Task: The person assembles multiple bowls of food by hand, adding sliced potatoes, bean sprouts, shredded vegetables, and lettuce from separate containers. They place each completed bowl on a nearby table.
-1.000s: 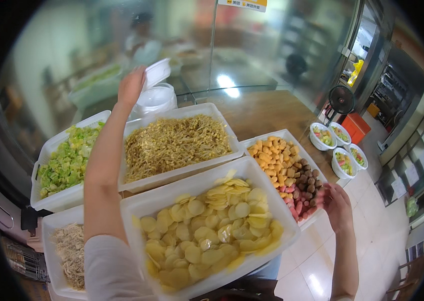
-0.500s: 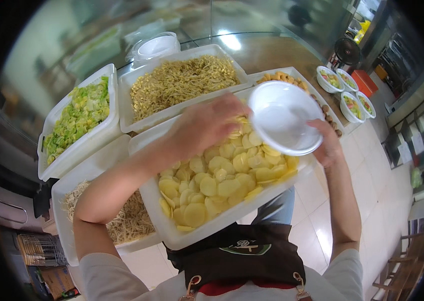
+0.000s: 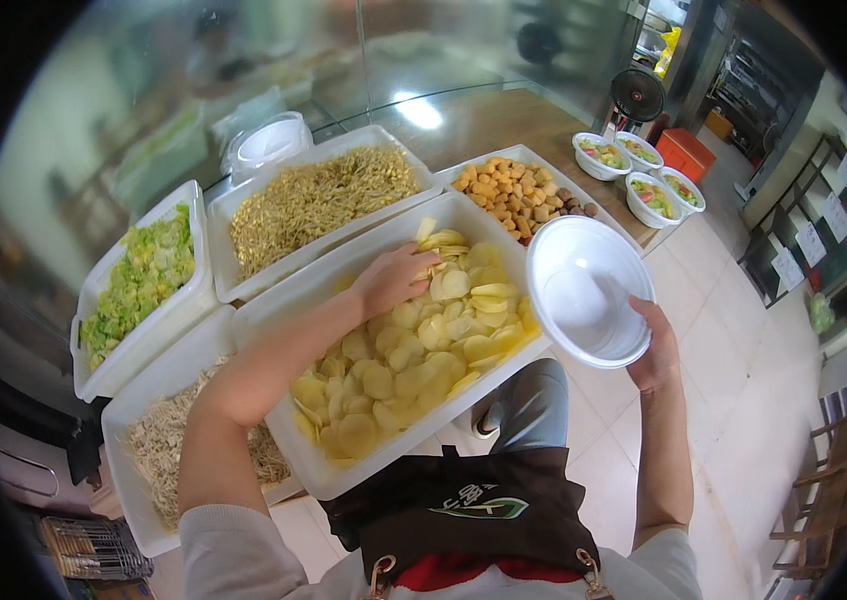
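Observation:
My right hand [image 3: 655, 350] grips the rim of a white round bowl [image 3: 588, 290] from its right side, thumb over the edge. Only white inner wall and a shiny bottom show in the bowl. My left hand [image 3: 395, 280] is down among pale yellow potato slices [image 3: 408, 350], its fingers curled against some near the far side of their white tub [image 3: 328, 480]. How many slices the fingers hold cannot be seen. The bowl is held just right of this tub, tilted a little.
Around it stand tubs of chopped lettuce [image 3: 148, 280], bean sprouts [image 3: 323, 205], whitish shreds [image 3: 168, 430] and brown-gold chunks [image 3: 518, 195]. Stacked white bowls [image 3: 273, 145] stand behind. Several filled bowls [image 3: 651, 200] sit at the wooden table's [image 3: 503, 115] right end, near a fan [image 3: 637, 95].
My left hand has drawn back from beside the bowl and lowered onto the potato slices. The bowl has moved rightward and down, uncovering the chunks. The whole view has shifted too.

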`<state>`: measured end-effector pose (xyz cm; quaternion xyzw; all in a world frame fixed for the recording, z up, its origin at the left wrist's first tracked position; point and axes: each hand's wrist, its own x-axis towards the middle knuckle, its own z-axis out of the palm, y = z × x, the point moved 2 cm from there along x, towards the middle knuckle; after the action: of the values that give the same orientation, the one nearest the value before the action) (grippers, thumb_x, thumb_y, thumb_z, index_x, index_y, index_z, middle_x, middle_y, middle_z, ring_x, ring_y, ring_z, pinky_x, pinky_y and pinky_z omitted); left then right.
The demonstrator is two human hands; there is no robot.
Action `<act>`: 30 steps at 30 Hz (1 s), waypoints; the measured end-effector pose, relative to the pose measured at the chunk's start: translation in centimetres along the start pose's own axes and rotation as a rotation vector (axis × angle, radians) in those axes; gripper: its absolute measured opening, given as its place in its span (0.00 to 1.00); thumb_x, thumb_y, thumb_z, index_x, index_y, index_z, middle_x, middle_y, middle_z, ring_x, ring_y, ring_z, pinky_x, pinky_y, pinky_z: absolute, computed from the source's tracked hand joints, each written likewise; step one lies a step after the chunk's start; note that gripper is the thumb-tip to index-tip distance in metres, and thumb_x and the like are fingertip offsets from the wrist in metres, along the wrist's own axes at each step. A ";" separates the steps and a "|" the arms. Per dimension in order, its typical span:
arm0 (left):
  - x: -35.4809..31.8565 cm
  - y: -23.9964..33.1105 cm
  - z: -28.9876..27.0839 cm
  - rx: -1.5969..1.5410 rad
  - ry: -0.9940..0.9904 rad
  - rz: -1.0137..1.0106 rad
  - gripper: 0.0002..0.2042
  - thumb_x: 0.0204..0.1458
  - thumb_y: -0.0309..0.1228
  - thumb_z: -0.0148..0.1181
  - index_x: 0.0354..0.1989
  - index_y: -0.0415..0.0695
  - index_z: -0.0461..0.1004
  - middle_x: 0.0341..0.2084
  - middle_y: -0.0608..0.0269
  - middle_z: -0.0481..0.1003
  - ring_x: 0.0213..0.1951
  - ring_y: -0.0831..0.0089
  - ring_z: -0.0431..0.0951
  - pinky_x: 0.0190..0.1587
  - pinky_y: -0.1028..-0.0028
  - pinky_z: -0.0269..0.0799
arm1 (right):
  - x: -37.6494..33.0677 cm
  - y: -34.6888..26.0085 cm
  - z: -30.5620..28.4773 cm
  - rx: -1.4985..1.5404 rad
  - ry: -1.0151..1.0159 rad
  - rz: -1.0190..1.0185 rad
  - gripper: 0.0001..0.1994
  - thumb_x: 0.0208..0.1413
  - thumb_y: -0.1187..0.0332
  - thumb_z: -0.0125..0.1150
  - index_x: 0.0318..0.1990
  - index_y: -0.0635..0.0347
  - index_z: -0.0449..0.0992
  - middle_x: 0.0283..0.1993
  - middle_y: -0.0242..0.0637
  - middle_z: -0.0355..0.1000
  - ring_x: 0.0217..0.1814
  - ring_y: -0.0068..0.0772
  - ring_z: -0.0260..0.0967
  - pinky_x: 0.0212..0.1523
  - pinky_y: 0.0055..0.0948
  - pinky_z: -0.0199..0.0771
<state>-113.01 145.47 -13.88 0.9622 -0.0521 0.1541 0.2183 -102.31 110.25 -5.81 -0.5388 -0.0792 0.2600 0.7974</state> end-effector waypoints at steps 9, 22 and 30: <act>2.2 7.5 -7.8 -1.015 -0.133 -0.463 0.13 0.51 0.29 0.60 0.45 0.43 0.71 0.41 0.66 0.72 0.41 0.77 0.74 0.47 0.77 0.69 | 1.9 -1.5 -0.7 -0.277 -0.076 -0.215 0.26 0.53 0.67 0.55 0.60 0.64 0.61 0.55 0.40 0.66 0.57 0.32 0.61 0.58 0.28 0.58; 11.7 17.5 -8.3 -0.620 -0.121 0.039 0.16 0.51 0.23 0.53 0.50 0.43 0.70 0.46 0.63 0.73 0.49 0.71 0.71 0.55 0.71 0.65 | 2.8 -1.7 -3.1 -0.189 -0.085 -0.117 0.26 0.56 0.64 0.53 0.61 0.65 0.60 0.55 0.40 0.66 0.55 0.31 0.63 0.57 0.28 0.61; 5.6 6.1 2.9 0.418 0.013 -0.030 0.16 0.52 0.30 0.56 0.50 0.47 0.68 0.47 0.53 0.67 0.41 0.59 0.74 0.43 0.63 0.72 | 0.3 -3.8 -8.6 -0.063 0.119 -0.135 0.27 0.56 0.64 0.53 0.60 0.71 0.59 0.55 0.46 0.65 0.56 0.36 0.64 0.56 0.30 0.63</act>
<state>-107.94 138.57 -12.16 0.9862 -0.0030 0.1645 0.0167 -97.34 102.34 -5.95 -0.5714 -0.0760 0.1704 0.7992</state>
